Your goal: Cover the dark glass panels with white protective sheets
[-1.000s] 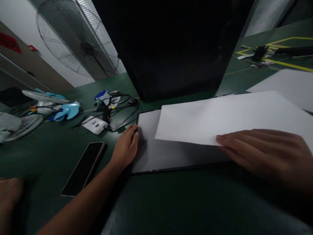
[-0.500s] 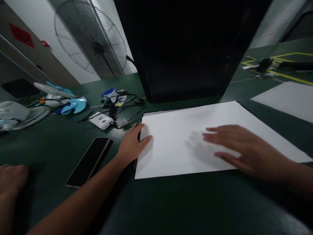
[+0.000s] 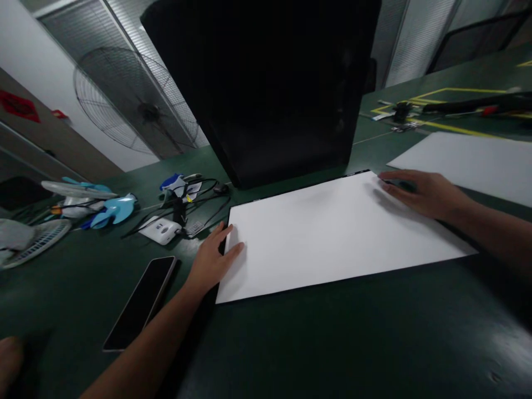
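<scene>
A large white sheet of paper (image 3: 299, 238) lies flat on the green table, with a thin dark edge of something showing beneath its far and left sides. My left hand (image 3: 211, 260) rests open on the sheet's left edge, thumb spread on the paper and fingers along the side. At the far right corner, my right hand (image 3: 428, 194) has its thumb and fingertips closed together on the paper's edge. A dark phone (image 3: 141, 305) lies to the left of my left forearm.
Behind the sheet stands a large black panel (image 3: 286, 94). Cables and a white device (image 3: 160, 229) lie at left, near a light-blue plastic piece (image 3: 118, 210). Another white sheet (image 3: 469, 160) is at right. Part of another hand (image 3: 9, 357) shows at lower left.
My right hand has moved from over the middle of the sheet to its far right corner, its fingers closing. The left hand stays on the left edge. The view has shifted right.
</scene>
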